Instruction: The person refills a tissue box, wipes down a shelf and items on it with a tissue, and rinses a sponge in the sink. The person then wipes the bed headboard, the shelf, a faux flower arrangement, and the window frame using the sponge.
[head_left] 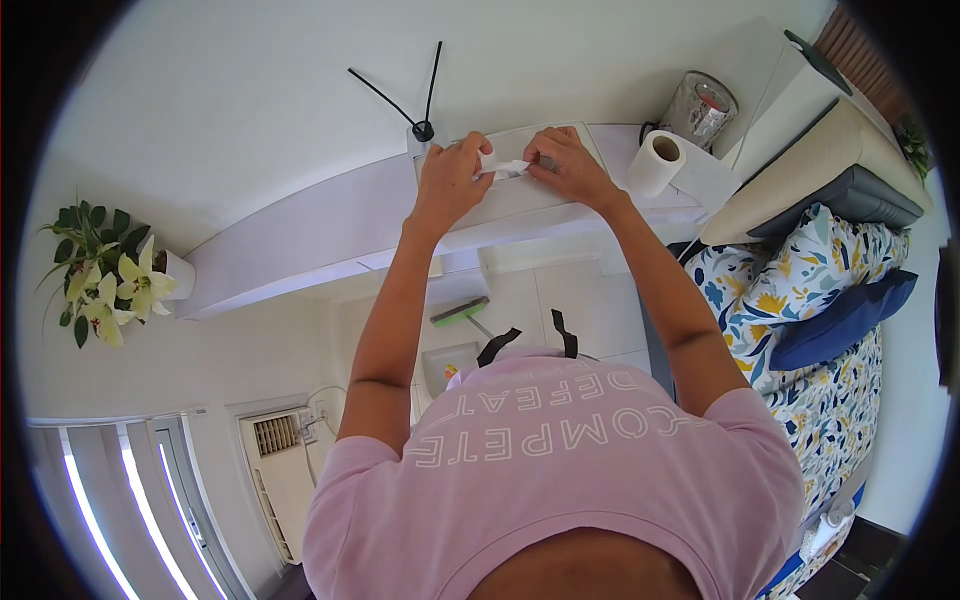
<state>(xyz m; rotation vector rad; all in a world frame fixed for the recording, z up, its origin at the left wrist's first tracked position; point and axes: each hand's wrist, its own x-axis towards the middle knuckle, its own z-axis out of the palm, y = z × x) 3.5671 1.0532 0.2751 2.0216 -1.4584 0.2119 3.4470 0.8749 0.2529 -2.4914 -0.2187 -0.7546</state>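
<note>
A white tissue box [530, 205] sits on the pale shelf, its slot facing up. Over that slot, both hands pinch a crumpled white tissue [510, 168]. My left hand [452, 182] grips the tissue's left side, with fingers bent and closed. On the other side, my right hand [572, 168] has thumb and fingertips pressed together on the right end. Whether the tissue is still partly inside the box, I cannot tell.
A reed diffuser [423, 133] with black sticks stands behind my left hand. Right of the box are a paper roll [657, 164] and a silver canister [700, 110]. A potted lily [110, 285] stands left; a bed [830, 400] lies right. A green broom [460, 311] is below the shelf [300, 225].
</note>
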